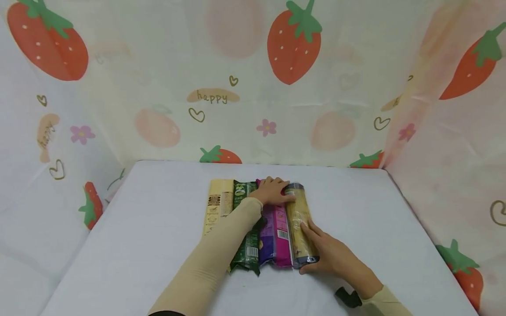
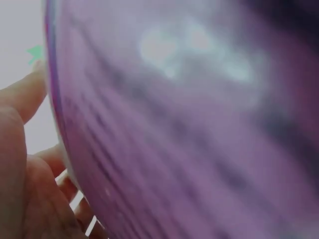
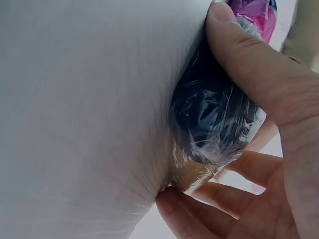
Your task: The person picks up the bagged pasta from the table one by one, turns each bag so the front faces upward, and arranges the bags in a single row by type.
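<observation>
Four long packets lie side by side on the table. Rightmost is a clear-wrapped pack of dried noodles point(image 1: 299, 215) with dark ends. My right hand point(image 1: 336, 256) grips its near end, thumb at the dark end and fingers along its right side; the right wrist view shows the dark wrapped end point(image 3: 209, 119) between them. Left of it lies a pink and purple packet point(image 1: 281, 245). My left hand point(image 1: 272, 192) reaches over the far end of this packet, its thumb touching the noodle pack. In the left wrist view, purple wrapping point(image 2: 164, 124) hides part of the fingers.
A dark green packet point(image 1: 249, 252) and a pale yellow packet point(image 1: 213, 206) lie further left, partly covered by the left sleeve point(image 1: 213, 259). The white table point(image 1: 138, 219) is bounded by strawberry-printed cloth point(image 1: 245, 127) at the back and sides. A black strap point(image 1: 348, 297) hangs near the right wrist.
</observation>
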`<state>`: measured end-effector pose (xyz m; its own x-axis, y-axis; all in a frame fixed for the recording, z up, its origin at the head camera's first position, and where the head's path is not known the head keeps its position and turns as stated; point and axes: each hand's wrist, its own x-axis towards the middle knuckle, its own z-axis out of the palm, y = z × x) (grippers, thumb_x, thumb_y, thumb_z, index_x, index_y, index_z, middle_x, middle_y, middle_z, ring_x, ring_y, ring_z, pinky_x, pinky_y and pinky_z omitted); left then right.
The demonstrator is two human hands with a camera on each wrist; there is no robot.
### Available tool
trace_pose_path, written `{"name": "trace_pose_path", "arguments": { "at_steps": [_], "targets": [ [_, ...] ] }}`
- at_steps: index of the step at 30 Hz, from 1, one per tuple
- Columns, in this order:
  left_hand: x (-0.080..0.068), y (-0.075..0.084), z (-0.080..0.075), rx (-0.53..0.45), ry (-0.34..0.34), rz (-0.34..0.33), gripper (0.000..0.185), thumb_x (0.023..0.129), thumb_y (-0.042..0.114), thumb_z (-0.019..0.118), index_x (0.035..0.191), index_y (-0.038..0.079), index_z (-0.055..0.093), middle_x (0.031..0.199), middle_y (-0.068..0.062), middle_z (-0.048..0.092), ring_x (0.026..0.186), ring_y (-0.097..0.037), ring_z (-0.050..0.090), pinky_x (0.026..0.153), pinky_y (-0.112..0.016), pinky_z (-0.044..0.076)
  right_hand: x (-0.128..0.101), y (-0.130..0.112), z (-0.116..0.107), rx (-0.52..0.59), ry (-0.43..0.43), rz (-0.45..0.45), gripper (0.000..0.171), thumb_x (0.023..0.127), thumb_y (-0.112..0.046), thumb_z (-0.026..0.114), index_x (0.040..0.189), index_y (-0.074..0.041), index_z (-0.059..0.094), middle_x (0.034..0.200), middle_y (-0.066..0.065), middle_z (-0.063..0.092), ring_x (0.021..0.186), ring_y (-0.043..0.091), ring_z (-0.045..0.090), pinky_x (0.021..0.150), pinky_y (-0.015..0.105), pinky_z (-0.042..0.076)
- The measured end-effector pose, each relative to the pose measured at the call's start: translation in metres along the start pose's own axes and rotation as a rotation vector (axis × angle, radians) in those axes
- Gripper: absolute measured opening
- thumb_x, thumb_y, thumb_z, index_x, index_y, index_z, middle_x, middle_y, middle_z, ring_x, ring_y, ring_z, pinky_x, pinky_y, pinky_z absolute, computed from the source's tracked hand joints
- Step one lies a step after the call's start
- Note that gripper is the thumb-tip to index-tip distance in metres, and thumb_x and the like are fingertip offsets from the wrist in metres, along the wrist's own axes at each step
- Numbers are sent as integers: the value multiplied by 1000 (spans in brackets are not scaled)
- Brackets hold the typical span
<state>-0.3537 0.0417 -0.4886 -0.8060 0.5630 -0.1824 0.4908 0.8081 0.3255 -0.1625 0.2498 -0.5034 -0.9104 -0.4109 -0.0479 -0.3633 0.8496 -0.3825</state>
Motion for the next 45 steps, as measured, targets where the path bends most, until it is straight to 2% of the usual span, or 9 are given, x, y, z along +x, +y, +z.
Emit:
{"name": "trace_pose_path", "arguments": {
  "at_steps": [8, 11, 17, 21, 28, 32, 37, 43, 45],
  "targets": [
    [0, 2, -4, 31, -1, -16, 76, 107, 67, 51, 166, 21, 43, 170, -7, 39, 156, -38, 32, 129, -56, 25, 1, -2, -1, -3, -2, -1, 132, 71, -60, 97, 169, -4, 30, 171, 30, 28, 139, 53, 54, 104, 62, 54],
    [4, 1, -2, 26, -15, -28, 77, 106, 68, 53, 166, 21, 43, 169, -6, 42, 154, -36, 34, 127, -54, 27, -1, -3, -1, 11, -9, 0, 132, 71, -61, 96, 170, -4, 29, 172, 29, 26, 141, 53, 52, 105, 63, 53],
    [0, 3, -2, -33, -48, -37, 79, 106, 63, 58, 169, 19, 38, 170, -6, 41, 157, -34, 30, 127, -54, 31, -3, -1, 1, 38, -7, -2, 132, 71, -59, 98, 170, -5, 29, 173, 27, 24, 144, 53, 48, 109, 64, 50],
    [0, 4, 1, -6, -61, -54, 78, 107, 61, 56, 170, 20, 35, 171, -7, 38, 159, -33, 28, 129, -52, 28, -5, 1, 3, 54, -7, -18, 131, 71, -58, 98, 169, -4, 30, 173, 27, 24, 146, 52, 47, 110, 64, 49],
    [-4, 6, 0, 10, -19, 26, 76, 109, 55, 57, 165, 7, 40, 164, -17, 46, 157, -36, 34, 131, -47, 25, -4, 9, 7, 90, -19, -41, 133, 70, -63, 96, 169, -4, 30, 174, 25, 23, 151, 49, 41, 116, 62, 44],
    [-7, 6, -4, -27, 1, 36, 76, 108, 51, 60, 163, 3, 41, 161, -20, 49, 156, -38, 34, 130, -46, 26, -2, 16, 7, 151, -17, -62, 132, 70, -62, 97, 169, -4, 30, 174, 24, 23, 156, 47, 34, 121, 60, 38],
    [-9, 1, -5, -128, 24, 68, 74, 108, 46, 62, 162, 0, 42, 159, -22, 50, 153, -40, 38, 127, -48, 32, -4, 21, 6, 223, -8, -91, 129, 70, -56, 98, 169, -5, 32, 175, 20, 25, 158, 44, 31, 121, 58, 36],
    [-17, -8, -8, -334, 74, 87, 64, 107, 40, 61, 157, 0, 50, 155, -21, 52, 147, -38, 46, 121, -51, 41, -6, 20, 4, 323, 7, -139, 124, 74, -48, 99, 169, -6, 32, 175, 19, 25, 155, 44, 37, 117, 54, 43],
    [-19, -11, -10, -420, 99, 89, 59, 110, 36, 56, 156, 0, 51, 157, -21, 51, 145, -36, 49, 118, -51, 44, -6, 19, 4, 375, 9, -161, 122, 76, -44, 99, 170, -6, 31, 175, 20, 24, 153, 44, 39, 115, 51, 46]
  ]
}}
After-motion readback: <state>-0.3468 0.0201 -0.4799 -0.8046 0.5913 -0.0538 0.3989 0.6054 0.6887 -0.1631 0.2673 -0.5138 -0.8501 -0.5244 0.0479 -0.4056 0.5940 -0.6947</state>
